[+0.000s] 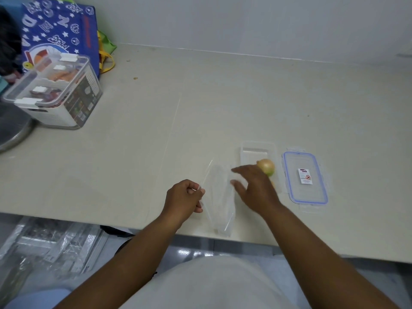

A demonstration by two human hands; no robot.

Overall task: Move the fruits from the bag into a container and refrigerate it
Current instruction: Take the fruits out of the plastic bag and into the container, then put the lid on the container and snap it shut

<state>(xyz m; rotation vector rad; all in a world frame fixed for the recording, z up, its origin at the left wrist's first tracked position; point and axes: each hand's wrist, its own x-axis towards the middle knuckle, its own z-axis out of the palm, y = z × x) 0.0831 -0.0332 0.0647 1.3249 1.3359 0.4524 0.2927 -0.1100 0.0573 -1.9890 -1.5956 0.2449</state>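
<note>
A clear plastic bag [219, 197] lies flat near the counter's front edge and looks empty. My left hand [184, 198] pinches its left rim. My right hand [254, 188] hovers with fingers spread over the bag's right side and the near end of a clear rectangular container [256, 150]. A yellow-green round fruit [266, 166] sits in that container, partly hidden behind my right hand. The container's lid [304, 177], clear with a blue seal and a small label, lies flat just to the right.
At the back left stand a lidded clear storage box [55, 94] with packets inside and a blue patterned bag [60, 32]. A round metal object [13, 130] sits at the left edge. Plastic-wrapped items [51, 246] lie on the floor below the counter.
</note>
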